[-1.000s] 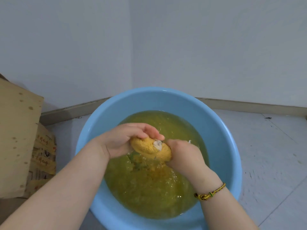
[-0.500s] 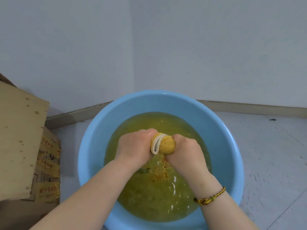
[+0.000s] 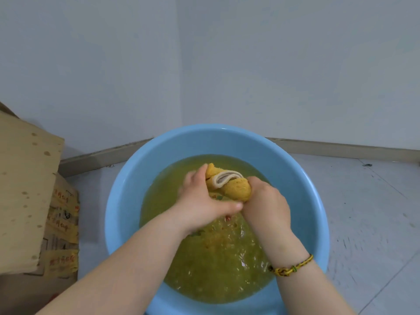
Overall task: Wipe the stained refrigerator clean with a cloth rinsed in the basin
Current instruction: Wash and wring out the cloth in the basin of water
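Fingers (image 3: 195, 178) of the left hand (image 3: 204, 205) and right hand (image 3: 268, 205) were clamped around the twisted yellow cloth (image 3: 229, 185), which was held between them above the murky water (image 3: 216, 258) in the blue basin (image 3: 127, 196).

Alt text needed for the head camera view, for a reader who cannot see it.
Two bare hands, left and right, grip a rolled yellow cloth above a blue basin of murky yellow water. The basin sits on a pale floor in a corner, a cardboard box to its left.
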Demonstrator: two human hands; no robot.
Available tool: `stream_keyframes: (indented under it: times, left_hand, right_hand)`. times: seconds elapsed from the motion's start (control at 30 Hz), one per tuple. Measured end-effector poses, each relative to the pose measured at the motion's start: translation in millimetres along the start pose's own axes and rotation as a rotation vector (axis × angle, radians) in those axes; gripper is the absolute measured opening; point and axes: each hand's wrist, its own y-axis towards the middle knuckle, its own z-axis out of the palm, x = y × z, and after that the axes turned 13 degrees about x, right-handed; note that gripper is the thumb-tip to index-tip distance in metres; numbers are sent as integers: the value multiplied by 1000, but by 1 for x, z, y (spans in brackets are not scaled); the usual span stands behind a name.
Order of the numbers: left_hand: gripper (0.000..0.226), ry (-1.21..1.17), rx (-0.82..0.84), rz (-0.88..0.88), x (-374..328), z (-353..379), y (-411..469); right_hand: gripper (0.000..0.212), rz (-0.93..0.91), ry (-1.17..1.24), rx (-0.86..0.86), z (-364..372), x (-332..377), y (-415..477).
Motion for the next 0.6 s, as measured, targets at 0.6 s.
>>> stream_keyframes:
  times: [0.6]
  left_hand:
    - [18,-1189,-79,154,-6,-18,26]
  right_hand:
    - [16,-133,658,144,32,35,-12]
